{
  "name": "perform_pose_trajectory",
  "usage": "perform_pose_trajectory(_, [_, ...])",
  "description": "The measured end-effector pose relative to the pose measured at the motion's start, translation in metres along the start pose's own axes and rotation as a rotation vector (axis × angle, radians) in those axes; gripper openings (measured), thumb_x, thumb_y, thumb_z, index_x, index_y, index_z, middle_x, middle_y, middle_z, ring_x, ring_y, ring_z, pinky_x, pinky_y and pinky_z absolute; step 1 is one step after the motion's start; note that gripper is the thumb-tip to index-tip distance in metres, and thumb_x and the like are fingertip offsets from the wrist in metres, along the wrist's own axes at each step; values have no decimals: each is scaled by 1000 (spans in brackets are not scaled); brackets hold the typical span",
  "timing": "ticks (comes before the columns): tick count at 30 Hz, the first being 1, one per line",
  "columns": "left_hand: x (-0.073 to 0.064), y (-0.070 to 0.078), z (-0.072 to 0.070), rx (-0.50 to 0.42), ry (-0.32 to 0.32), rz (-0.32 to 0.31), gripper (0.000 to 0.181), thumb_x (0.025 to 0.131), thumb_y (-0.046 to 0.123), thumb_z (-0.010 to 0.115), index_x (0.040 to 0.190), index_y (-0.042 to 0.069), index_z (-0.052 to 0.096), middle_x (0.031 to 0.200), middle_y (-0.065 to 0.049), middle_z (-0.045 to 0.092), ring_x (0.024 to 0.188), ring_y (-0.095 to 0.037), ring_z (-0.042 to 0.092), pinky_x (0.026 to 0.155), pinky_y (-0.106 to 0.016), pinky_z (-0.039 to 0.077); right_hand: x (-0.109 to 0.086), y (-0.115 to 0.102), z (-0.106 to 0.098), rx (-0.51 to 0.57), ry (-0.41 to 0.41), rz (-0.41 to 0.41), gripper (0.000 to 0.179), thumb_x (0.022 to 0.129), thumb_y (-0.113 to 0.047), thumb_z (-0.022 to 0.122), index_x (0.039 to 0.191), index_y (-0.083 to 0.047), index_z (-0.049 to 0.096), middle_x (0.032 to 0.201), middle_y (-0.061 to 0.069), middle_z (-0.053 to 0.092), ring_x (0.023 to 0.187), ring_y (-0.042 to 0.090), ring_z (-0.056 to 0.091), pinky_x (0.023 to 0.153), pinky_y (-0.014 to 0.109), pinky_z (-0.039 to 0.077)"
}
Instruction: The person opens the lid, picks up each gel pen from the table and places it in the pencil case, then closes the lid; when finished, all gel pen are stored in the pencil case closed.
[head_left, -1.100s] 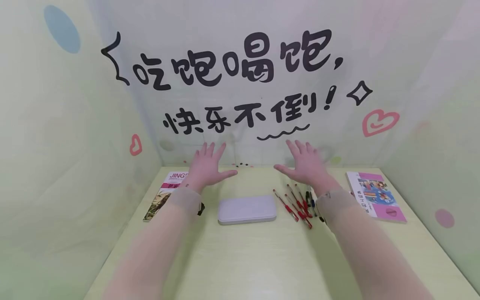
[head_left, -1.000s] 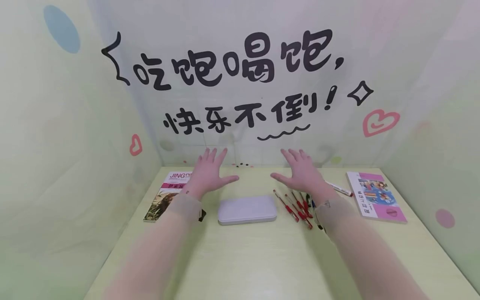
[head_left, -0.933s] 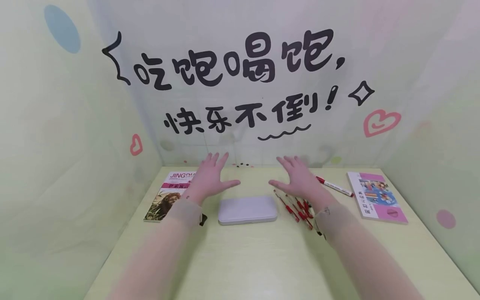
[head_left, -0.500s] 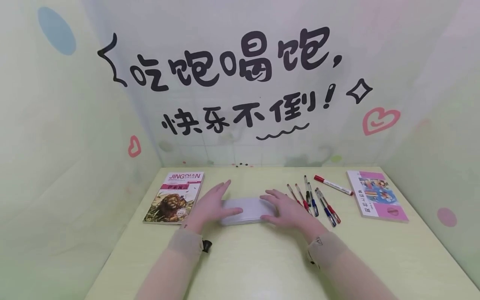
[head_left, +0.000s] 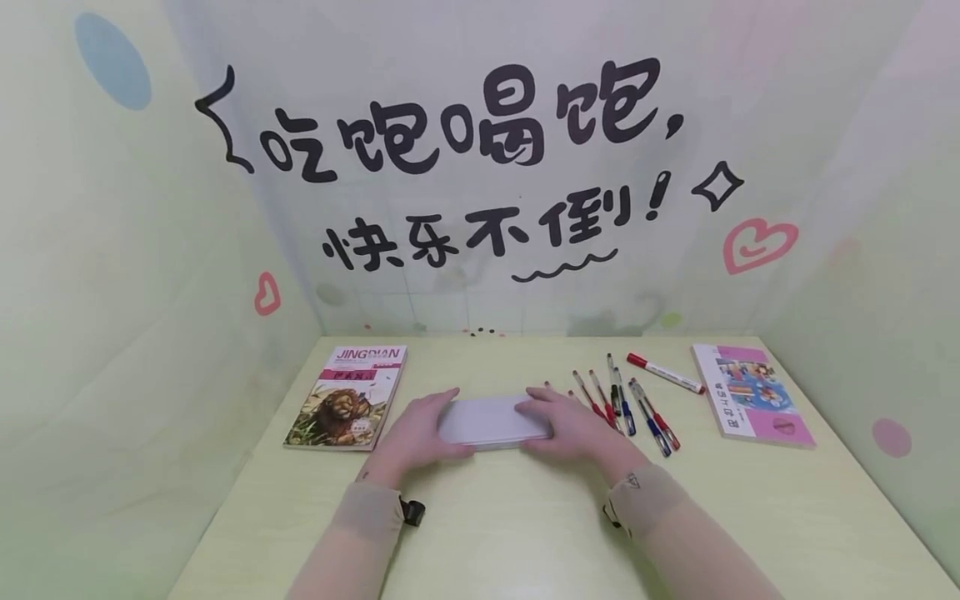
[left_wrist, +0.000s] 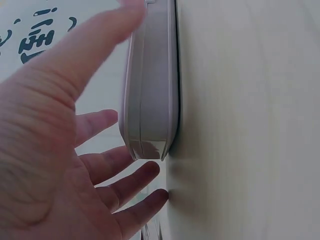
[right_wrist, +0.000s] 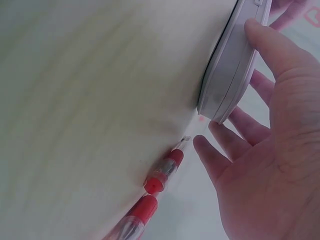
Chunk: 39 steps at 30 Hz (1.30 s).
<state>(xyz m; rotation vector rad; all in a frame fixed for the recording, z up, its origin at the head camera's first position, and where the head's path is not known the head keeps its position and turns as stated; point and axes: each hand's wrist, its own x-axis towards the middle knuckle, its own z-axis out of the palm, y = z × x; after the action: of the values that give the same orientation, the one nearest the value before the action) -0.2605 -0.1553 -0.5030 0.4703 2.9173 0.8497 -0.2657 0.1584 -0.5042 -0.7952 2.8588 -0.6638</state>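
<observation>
A flat pale lavender pencil case lies closed on the table between my hands. At its left end my left hand holds it, thumb along the front and fingers toward the back corner. My right hand grips the opposite end the same way. In the right wrist view, the thumb presses on the front side of the case, with the other fingers behind and beside its end. The left wrist view shows the left thumb over the front of the case and the fingers spread around its end.
Right of the case lie several red, blue and black pens, partly hidden by the right hand. A red-capped marker lies behind them. One book is at the left, a pink book at the right. Walls enclose the table.
Both hands have come down and back from over the far side of the table to the pencil case's two ends. The pens and the left book are less covered now.
</observation>
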Motion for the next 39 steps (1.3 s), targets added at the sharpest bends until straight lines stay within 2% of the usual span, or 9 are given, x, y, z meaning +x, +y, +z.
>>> perform_pose_trajectory(5, [-2, -3, -1, 8, -9, 3, 108, 75, 39, 100, 167, 14, 49, 161, -16, 61, 148, -39, 58, 128, -56, 47, 0, 1, 1, -16, 4, -2, 67, 97, -51, 80, 157, -27, 62, 176, 13, 44, 158, 46, 48, 130, 65, 42])
perform_pose_trajectory(13, [0, -9, 4, -46, -3, 23, 102, 80, 37, 99, 166, 13, 49, 164, -15, 59, 151, -39, 56, 130, -56, 45, 2, 2, -6, -101, -23, -31, 66, 97, -51, 81, 155, -23, 65, 171, 18, 50, 153, 47, 52, 127, 65, 46])
perform_pose_trajectory(19, [0, -15, 6, -75, -4, 19, 107, 80, 36, 100, 169, 16, 45, 165, -15, 58, 152, -39, 55, 131, -56, 44, 4, -2, -17, -71, -76, -44, 64, 101, -48, 77, 157, -19, 63, 169, 21, 50, 153, 49, 52, 129, 67, 42])
perform_pose_trajectory(23, [2, -19, 7, -112, -10, 17, 114, 79, 35, 101, 173, 21, 38, 167, -14, 56, 153, -40, 54, 131, -58, 43, 2, -1, -21, -20, -67, -58, 62, 105, -50, 70, 158, -18, 62, 169, 21, 51, 155, 49, 50, 130, 68, 40])
perform_pose_trajectory(26, [2, -23, 7, -135, -12, 1, 121, 78, 36, 102, 175, 26, 32, 169, -14, 53, 154, -40, 53, 131, -59, 42, 1, 2, -19, 40, -32, -52, 61, 109, -53, 63, 159, -19, 61, 168, 19, 53, 156, 47, 50, 131, 67, 39])
perform_pose_trajectory(31, [0, -27, 6, -165, 11, -43, 133, 73, 42, 105, 177, 32, 23, 173, -18, 47, 157, -44, 49, 131, -62, 42, 3, 7, -16, 194, 69, 15, 56, 111, -56, 56, 156, -23, 64, 161, 7, 63, 154, 39, 55, 131, 64, 41])
perform_pose_trajectory(35, [0, -29, 6, -184, 19, -54, 143, 70, 46, 105, 179, 30, 14, 173, -17, 47, 157, -43, 50, 132, -61, 41, 7, 8, -16, 326, 212, 56, 46, 110, -48, 64, 146, -19, 66, 148, 5, 73, 142, 38, 66, 121, 64, 52])
perform_pose_trajectory(39, [0, -30, 7, -195, 22, -63, 149, 70, 46, 106, 179, 28, 6, 170, -15, 53, 157, -40, 51, 134, -59, 38, 12, 6, -16, 391, 367, 86, 27, 109, -35, 70, 128, -18, 63, 131, 7, 81, 128, 39, 75, 110, 62, 61])
